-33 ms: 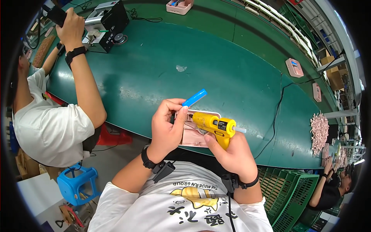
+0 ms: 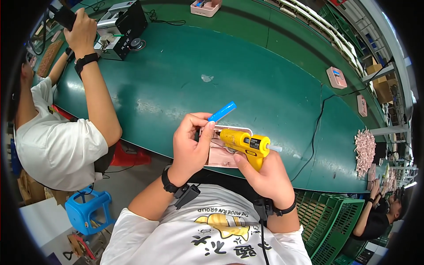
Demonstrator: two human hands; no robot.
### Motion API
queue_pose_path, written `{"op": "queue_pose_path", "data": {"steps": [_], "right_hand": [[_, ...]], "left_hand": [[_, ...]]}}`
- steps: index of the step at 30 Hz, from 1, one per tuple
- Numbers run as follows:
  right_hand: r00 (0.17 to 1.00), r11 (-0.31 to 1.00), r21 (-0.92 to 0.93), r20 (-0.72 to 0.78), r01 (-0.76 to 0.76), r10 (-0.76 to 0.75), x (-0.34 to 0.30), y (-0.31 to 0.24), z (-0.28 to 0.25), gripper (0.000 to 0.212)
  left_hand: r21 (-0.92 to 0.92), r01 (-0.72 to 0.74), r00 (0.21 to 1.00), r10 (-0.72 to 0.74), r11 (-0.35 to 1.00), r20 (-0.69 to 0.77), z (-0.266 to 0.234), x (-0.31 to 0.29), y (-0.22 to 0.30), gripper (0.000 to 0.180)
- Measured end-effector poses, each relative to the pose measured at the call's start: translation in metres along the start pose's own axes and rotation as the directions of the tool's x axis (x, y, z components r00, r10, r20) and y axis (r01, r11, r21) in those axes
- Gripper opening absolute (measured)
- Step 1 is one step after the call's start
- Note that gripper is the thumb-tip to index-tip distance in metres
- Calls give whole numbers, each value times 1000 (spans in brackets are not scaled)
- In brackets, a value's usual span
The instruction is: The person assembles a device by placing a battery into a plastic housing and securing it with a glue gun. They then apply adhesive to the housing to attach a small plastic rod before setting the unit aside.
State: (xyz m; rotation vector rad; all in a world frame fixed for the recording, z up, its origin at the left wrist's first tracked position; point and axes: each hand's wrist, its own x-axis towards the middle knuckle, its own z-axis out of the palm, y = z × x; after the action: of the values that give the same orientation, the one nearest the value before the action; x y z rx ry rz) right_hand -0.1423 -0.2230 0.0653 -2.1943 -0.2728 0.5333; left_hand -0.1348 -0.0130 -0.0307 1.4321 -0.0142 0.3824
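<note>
My left hand (image 2: 191, 141) pinches a blue cylindrical battery (image 2: 222, 111) between thumb and fingers, its free end tilted up to the right. Wrapped in my right hand (image 2: 265, 174) is a yellow hot glue gun (image 2: 238, 137), with a pale glue stick (image 2: 274, 148) poking out of its back end. The gun's nozzle points left, close to my left thumb. Beneath both hands lies an open pink plastic housing (image 2: 221, 157) at the table's near edge. The gun and my fingers hide part of its inside. Whether the nozzle touches the housing I cannot tell.
Pink housings with blue parts (image 2: 337, 77) stand along the green table's (image 2: 247, 66) far side. A black cable (image 2: 314, 137) crosses at right, near a heap of small pink pieces (image 2: 365, 152). A co-worker (image 2: 66, 145) sits at left beside a boxy machine (image 2: 119, 31). Green crates (image 2: 329, 221) stand lower right.
</note>
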Motion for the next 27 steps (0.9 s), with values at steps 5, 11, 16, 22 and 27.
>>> {"op": "queue_pose_path", "data": {"steps": [5, 11, 16, 22, 27], "right_hand": [[999, 978, 206, -41, 15, -7, -8, 4, -4, 22], [982, 904, 418, -115, -91, 152, -38, 29, -21, 21], [957, 915, 400, -241, -55, 163, -45, 34, -18, 23], [968, 923, 369, -176, -105, 181, -42, 37, -20, 27], [975, 938, 337, -169, -77, 141, -41, 37, -19, 34]], "left_hand": [[33, 40, 999, -41, 999, 28, -3, 0, 7, 8], [214, -220, 975, 217, 952, 37, -3, 2, 17, 14], [260, -235, 967, 197, 937, 164, 0, 3, 28, 20], [335, -256, 950, 173, 907, 258, -1, 7, 30, 24], [342, -261, 952, 182, 903, 244, 0, 6, 30, 23]]}}
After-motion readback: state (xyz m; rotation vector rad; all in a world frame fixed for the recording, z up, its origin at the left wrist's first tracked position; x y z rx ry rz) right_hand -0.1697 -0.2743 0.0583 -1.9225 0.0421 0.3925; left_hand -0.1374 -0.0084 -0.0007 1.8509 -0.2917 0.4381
